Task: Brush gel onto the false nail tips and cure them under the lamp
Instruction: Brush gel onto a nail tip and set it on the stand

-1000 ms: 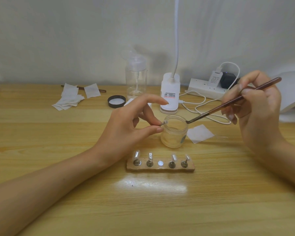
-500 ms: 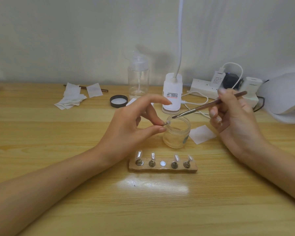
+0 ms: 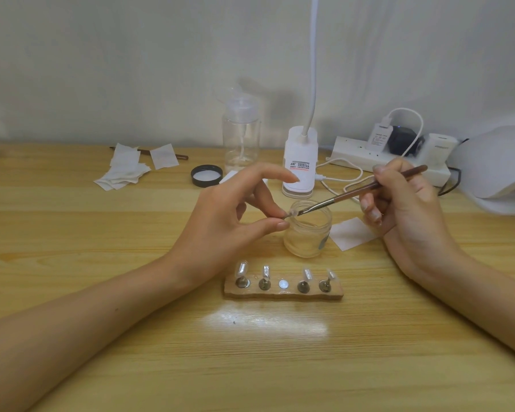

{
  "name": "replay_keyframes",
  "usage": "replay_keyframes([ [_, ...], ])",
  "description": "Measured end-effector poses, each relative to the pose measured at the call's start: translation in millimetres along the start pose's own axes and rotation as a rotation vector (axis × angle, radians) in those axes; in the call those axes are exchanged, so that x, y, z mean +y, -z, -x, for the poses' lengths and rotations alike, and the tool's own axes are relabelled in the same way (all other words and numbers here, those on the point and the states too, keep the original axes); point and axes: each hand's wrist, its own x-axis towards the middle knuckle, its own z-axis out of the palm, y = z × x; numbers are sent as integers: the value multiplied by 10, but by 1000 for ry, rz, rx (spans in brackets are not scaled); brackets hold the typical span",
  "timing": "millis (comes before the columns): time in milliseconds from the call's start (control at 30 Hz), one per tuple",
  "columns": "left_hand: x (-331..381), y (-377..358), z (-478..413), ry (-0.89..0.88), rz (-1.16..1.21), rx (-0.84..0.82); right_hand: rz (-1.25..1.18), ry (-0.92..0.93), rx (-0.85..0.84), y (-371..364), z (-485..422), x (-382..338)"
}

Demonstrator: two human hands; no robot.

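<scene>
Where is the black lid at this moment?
In the head view, the black lid lies left of centre, between the white wipes and the clear pump bottle.

The wooden table (image 3: 101, 233) bears a glass jar (image 3: 306, 237), tip holder (image 3: 283, 295), wipes (image 3: 122, 171), lid (image 3: 206, 175), power strip (image 3: 357, 150) and lamp (image 3: 500, 168).

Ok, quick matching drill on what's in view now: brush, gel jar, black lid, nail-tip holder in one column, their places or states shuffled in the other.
1. brush
2. glass jar
3. black lid
4. wooden holder

A. lies inner side up beside the clear bottle
B. nearest the camera, middle spot vacant
C. gripped by the right hand
D. open, beside the left hand, which pinches a nail tip

Pairs: 1-C, 2-D, 3-A, 4-B
</scene>
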Motion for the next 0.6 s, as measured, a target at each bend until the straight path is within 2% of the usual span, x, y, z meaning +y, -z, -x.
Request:
replay_keyframes([
  [133,-5,-3,-2,-1,2,1,-73,53,-40,-20,17,-16],
  [233,-9,-4,2,-2,8,2,-31,46,-79,-25,20,-2],
  [433,-15,-5,1,-2,11,-2,44,9,-4,3,8,-2],
  [600,-15,-3,2,-8,19,-2,-29,92,-74,-21,28,-29],
])
